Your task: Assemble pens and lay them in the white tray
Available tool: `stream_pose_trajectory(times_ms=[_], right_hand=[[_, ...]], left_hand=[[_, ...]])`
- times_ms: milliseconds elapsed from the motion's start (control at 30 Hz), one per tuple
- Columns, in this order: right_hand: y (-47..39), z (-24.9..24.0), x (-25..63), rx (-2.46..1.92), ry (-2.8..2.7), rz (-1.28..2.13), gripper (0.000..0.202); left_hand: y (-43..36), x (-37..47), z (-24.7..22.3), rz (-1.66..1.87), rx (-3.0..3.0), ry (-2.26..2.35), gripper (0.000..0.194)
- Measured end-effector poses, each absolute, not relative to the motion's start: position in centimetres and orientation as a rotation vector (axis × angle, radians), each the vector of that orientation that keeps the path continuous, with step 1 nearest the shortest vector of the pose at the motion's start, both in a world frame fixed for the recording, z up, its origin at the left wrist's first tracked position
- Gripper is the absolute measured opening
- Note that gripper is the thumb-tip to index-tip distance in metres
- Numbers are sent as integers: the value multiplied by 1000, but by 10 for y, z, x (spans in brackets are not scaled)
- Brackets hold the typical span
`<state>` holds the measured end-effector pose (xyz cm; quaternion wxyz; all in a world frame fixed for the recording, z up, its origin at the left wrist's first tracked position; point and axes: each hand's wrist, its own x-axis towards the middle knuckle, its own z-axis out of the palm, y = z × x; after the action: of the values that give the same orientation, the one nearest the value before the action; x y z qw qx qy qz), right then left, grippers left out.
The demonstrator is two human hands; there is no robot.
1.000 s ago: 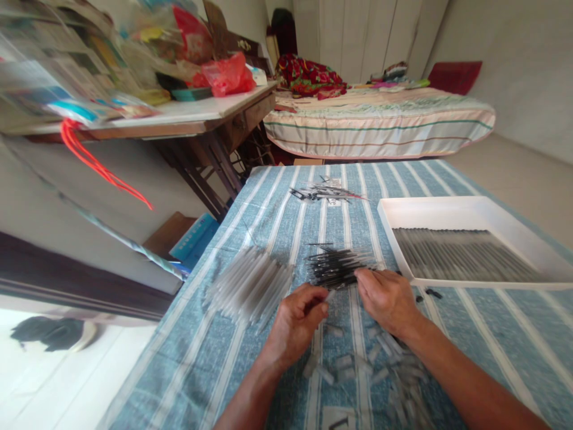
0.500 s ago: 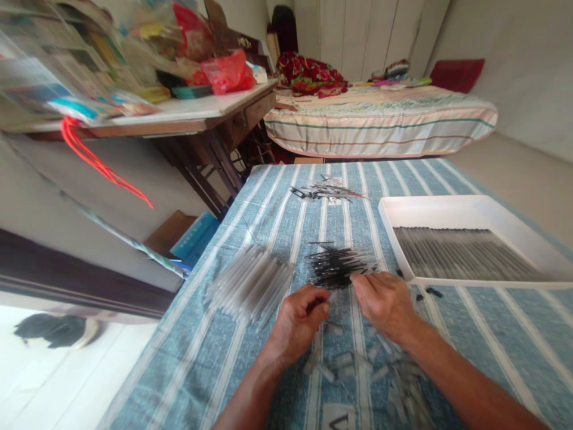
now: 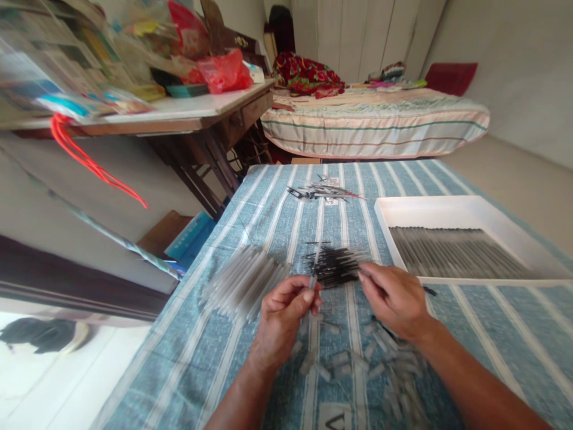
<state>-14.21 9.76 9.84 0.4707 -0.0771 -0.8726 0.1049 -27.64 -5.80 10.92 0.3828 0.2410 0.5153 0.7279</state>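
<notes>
- Taking the pile of black rods as dial centre: translucent tubes noted at 9 o'clock, white tray at 3, short clear pieces at 6, mixed thin rods at 12; all are carried on the cloth-covered counter.
- Left hand, 7 o'clock: nearly closed; a small clear piece is pinched roughly upright by thumb and fingers.
- Right hand, 4 o'clock: fingers partly curled, tips at the pile's right side; whether a rod is gripped cannot be told.
- Judged: a light, steady pinch is advised; rods are best drawn singly, lengthwise, without the pile being dragged.
- Edges: the tray's near-left corner, near the right hand, should be avoided; more room is offered towards 12 o'clock.
</notes>
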Motion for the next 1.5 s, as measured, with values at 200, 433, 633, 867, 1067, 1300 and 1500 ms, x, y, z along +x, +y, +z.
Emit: stream_pose_trajectory(times_ms=[200,433,633,867,1067,1300,1500], right_hand=[[138,96,-124,-651,-2391,657,15],[125,105,-132,-764,-3100,367,21],[107,105,-146,-712,-3279,79,25],[108,100,-142,-689,-2705,804,12],[93,101,-142,-496,-1735,2027,15],[67,94,-153,-452,-1279,2349,18],[59,87,-158,-508,-1039,2499,16]], left_hand=[[-59,-277,115,1940,621,1192,7],[-58,-274,115,1894,592,1160,30],[-60,-271,111,1778,585,1221,31],[-61,-272,106,1639,645,1300,27],[-60,-269,109,1579,641,1302,27],[-59,-268,107,1539,731,1259,25],[-58,-266,102,1582,684,1132,25]])
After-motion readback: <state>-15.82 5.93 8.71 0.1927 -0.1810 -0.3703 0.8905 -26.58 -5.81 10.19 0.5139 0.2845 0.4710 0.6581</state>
